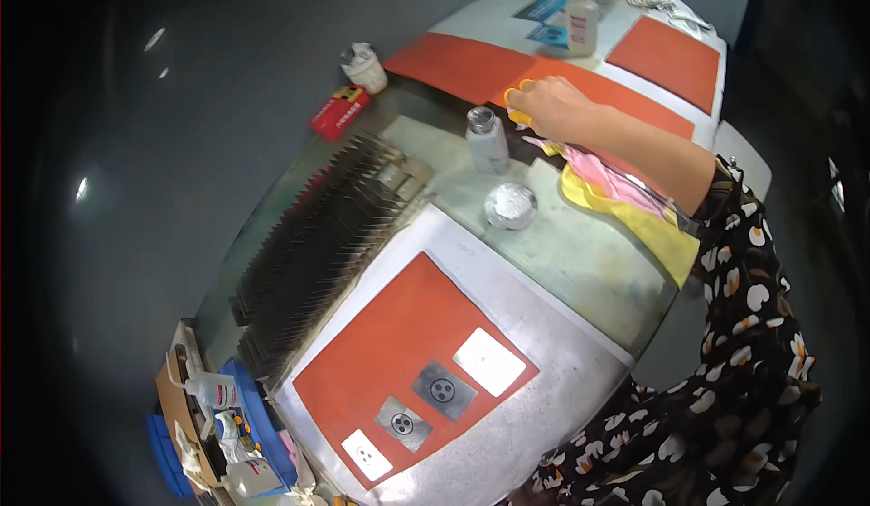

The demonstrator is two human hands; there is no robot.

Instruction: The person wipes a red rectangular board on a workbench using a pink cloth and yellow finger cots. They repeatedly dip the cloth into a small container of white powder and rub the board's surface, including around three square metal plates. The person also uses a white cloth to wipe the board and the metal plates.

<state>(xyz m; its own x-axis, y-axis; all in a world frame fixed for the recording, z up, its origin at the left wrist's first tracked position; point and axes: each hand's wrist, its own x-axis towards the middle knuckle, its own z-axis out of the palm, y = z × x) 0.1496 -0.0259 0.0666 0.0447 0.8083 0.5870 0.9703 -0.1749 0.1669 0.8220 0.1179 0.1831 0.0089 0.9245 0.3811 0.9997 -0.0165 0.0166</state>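
My right hand (555, 107) reaches across from the right over a red-orange mat (625, 94) at the table's far side. Its fingers are curled, with orange finger covers on the tips; what they hold, if anything, is hidden. Beneath my forearm lie a pink cloth (616, 180) and a yellow cloth (634, 221). A bottle with a metal cap (488, 144) stands just nearer than the hand, beside a small glass dish of white material (510, 205). My left hand is out of view; only patterned sleeve cloth shows at the lower edge.
A nearer red mat (381, 334) carries several square plates, including a grey plate (444, 390) and a white plate (490, 362). A dark slotted rack (308, 243) stands left of it. A squeeze bottle (582, 26) stands far; a blue bin (258, 415) with bottles sits lower left.
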